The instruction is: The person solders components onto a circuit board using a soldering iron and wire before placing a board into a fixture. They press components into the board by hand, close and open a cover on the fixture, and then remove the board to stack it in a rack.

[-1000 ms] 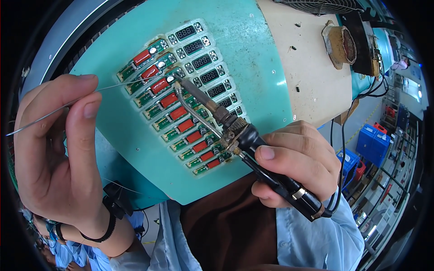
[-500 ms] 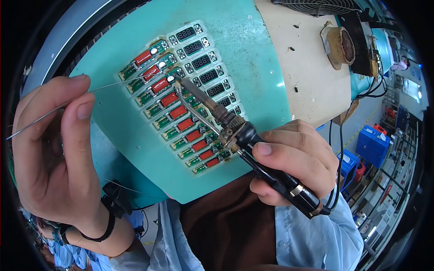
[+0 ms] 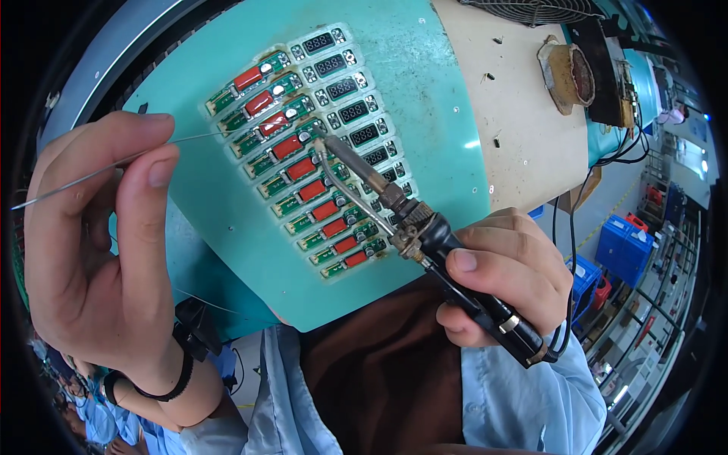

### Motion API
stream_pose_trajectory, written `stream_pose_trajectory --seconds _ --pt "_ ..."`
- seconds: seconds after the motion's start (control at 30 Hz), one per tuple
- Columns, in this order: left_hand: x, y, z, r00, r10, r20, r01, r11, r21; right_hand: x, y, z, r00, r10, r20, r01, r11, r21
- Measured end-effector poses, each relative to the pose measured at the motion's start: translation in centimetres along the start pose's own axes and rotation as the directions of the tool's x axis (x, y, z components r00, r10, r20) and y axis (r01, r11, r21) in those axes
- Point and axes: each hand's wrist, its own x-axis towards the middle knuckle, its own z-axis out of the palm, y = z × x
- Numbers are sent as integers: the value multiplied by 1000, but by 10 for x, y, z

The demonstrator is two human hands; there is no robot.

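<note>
The right hand [image 3: 504, 277] is clenched around the black handle of a soldering iron [image 3: 425, 239], thumb pressed on top. Its metal tip rests on the panel of small green circuit boards with red components and dark displays [image 3: 307, 155], near the middle of the panel's left column. The left hand [image 3: 95, 250] pinches a thin silver solder wire [image 3: 114, 163] between thumb and forefinger; the wire's free end reaches the panel's upper left boards. The panel lies on a teal work mat [image 3: 425, 98]. Right of the panel, on a beige board [image 3: 508, 129], sits a brown tip-cleaning pad [image 3: 569, 76].
</note>
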Motion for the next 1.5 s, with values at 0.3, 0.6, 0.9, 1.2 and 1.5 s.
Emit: stream_pose_trajectory --seconds 0.3,0.6,0.9,1.2,1.5 --pt "1 -1 9 999 35 25 -35 999 0 -3 1 2 999 38 3 -38 999 -1" --pt "1 2 10 998 38 47 -40 999 33 -1 4 3 999 35 16 -35 999 8" --pt "1 0 13 998 49 39 -50 999 20 0 4 6 1000 25 -5 -25 1000 19" --pt "0 3 6 998 42 42 -44 997 64 -8 5 1 1000 4 -18 -4 1000 16" --pt "-5 8 6 996 66 54 -67 997 31 -12 -8 -2 993 98 -65 -93 993 66"
